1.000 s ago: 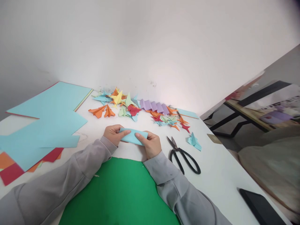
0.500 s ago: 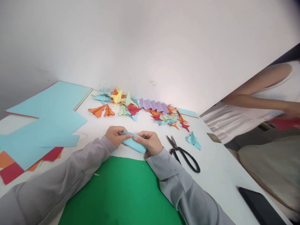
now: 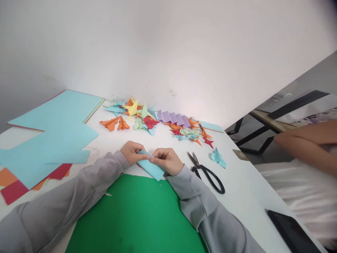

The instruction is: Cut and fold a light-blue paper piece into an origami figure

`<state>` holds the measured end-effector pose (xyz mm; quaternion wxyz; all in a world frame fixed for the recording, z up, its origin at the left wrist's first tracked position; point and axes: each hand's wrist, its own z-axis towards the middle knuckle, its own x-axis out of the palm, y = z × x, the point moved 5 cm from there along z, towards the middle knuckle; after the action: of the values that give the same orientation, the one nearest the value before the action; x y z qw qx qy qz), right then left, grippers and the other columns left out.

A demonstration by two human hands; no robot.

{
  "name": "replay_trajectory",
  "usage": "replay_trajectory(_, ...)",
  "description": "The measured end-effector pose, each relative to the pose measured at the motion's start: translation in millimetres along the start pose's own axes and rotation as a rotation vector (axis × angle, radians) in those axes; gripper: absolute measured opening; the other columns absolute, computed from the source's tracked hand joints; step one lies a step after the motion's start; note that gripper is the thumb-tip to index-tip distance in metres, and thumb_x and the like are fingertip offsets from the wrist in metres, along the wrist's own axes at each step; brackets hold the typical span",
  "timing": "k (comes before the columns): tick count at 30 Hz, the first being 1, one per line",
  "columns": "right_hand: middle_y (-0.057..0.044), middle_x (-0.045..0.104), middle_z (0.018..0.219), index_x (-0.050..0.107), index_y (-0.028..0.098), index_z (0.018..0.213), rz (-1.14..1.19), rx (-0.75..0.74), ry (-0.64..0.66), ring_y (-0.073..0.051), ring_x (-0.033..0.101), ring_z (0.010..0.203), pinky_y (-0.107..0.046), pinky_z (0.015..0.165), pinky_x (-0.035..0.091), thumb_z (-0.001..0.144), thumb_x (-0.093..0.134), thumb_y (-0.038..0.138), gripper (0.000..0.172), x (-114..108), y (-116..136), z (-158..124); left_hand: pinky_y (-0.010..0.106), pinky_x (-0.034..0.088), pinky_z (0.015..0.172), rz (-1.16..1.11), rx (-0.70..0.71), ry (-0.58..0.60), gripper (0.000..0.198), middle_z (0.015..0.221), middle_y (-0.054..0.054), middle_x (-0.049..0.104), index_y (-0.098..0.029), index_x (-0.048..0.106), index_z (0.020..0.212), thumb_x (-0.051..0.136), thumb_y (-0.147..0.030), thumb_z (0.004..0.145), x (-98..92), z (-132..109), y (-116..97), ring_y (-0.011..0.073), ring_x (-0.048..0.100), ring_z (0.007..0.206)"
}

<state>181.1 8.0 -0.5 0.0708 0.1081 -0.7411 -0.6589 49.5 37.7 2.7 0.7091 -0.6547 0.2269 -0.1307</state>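
A small folded strip of light blue paper (image 3: 152,169) is held between both hands just above the white table (image 3: 244,189). My left hand (image 3: 132,152) pinches its upper left end. Fingers of my right hand (image 3: 166,160) are curled and pinch the top edge from the right. The strip slants down to the right, and its lower end hangs over the far edge of a green sheet (image 3: 134,218) that lies under my forearms. Both arms wear grey sleeves.
Black scissors (image 3: 207,173) lie right of my hands, a small blue folded figure (image 3: 218,158) beyond them. Several coloured origami pieces (image 3: 147,121) and a purple pleated strip (image 3: 173,119) line the wall. Blue and red sheets (image 3: 50,140) lie left. A dark phone (image 3: 292,232) lies front right. Another person's arm (image 3: 305,144) shows at the right.
My hands have drawn closer together, and the blue strip has tilted from nearly level to slanting down to the right. The other person at the right has shifted position.
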Motion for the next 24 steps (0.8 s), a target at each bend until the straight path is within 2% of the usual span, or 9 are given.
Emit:
replay_trajectory(5, 0.005, 0.053, 0.038, 0.06, 0.014, 0.051, 0.058, 0.044, -0.031, -0.005, 0.04, 0.034, -0.019, 0.036, 0.028, 0.043, 0.078, 0.031, 0.026, -1.3, 2.3, -0.2, 0.022, 0.043, 0.035, -0.136, -0.135, -0.044, 0.029, 0.037, -0.003, 0.052, -0.012, 0.054, 0.05, 0.077, -0.028, 0.043, 1.0, -1.8, 0.1, 0.0096, 0.049, 0.035)
replay_trajectory(8, 0.004, 0.054, 0.038, 0.06, 0.014, 0.049, 0.104, 0.061, -0.083, -0.006, 0.042, 0.034, -0.019, 0.035, 0.028, 0.043, 0.078, 0.029, 0.025, -4.2, 1.6, 0.1, 0.026, 0.049, 0.038, -0.223, -0.216, -0.112, 0.034, 0.044, 0.001, 0.06, -0.011, 0.054, 0.053, 0.08, -0.028, 0.038, -1.4, -2.8, -0.4, 0.0146, 0.057, 0.04)
replay_trajectory(11, 0.004, 0.054, 0.037, 0.06, 0.015, 0.047, 0.164, 0.055, -0.131, -0.006, 0.042, 0.033, -0.019, 0.034, 0.028, 0.042, 0.078, 0.026, 0.022, -6.8, -0.3, 0.6, 0.025, 0.049, 0.037, -0.275, -0.237, -0.239, 0.037, 0.041, -0.002, 0.057, -0.012, 0.052, 0.054, 0.08, -0.029, 0.038, -6.7, -3.2, -0.1, 0.0126, 0.055, 0.037)
replay_trajectory(13, 0.003, 0.056, 0.038, 0.06, 0.015, 0.047, 0.198, 0.051, -0.155, -0.007, 0.043, 0.033, -0.019, 0.034, 0.028, 0.042, 0.077, 0.025, 0.02, -7.5, -1.5, 0.6, 0.023, 0.049, 0.039, -0.287, -0.218, -0.284, 0.036, 0.042, -0.003, 0.057, -0.012, 0.053, 0.057, 0.08, -0.029, 0.04, -7.9, -2.7, 1.0, 0.0102, 0.054, 0.037)
replay_trajectory(17, 0.003, 0.058, 0.04, 0.061, 0.015, 0.047, 0.201, 0.041, -0.173, -0.007, 0.044, 0.034, -0.02, 0.035, 0.03, 0.043, 0.077, 0.024, 0.018, -6.8, -2.2, 0.5, 0.019, 0.049, 0.045, -0.247, -0.114, -0.182, 0.037, 0.053, -0.002, 0.063, -0.011, 0.058, 0.064, 0.081, -0.019, 0.036, -1.7, 0.1, 0.5, 0.0085, 0.057, 0.047)
replay_trajectory(20, 0.003, 0.058, 0.04, 0.062, 0.015, 0.046, 0.19, 0.041, -0.178, -0.007, 0.045, 0.034, -0.02, 0.036, 0.031, 0.043, 0.077, 0.024, 0.018, -6.6, -2.9, 0.8, 0.021, 0.05, 0.041, -0.234, -0.162, -0.114, 0.038, 0.05, -0.003, 0.061, -0.011, 0.056, 0.062, 0.081, -0.019, 0.036, 1.8, -0.2, 1.7, 0.0095, 0.056, 0.044)
replay_trajectory(24, 0.003, 0.057, 0.04, 0.062, 0.015, 0.047, 0.201, 0.038, -0.194, -0.007, 0.044, 0.035, -0.02, 0.036, 0.03, 0.043, 0.077, 0.025, 0.018, -7.7, -3.6, 2.0, 0.021, 0.05, 0.037, -0.261, -0.228, -0.191, 0.04, 0.046, -0.002, 0.059, -0.01, 0.053, 0.057, 0.082, -0.018, 0.031, -1.9, -1.9, -0.8, 0.0097, 0.055, 0.04)
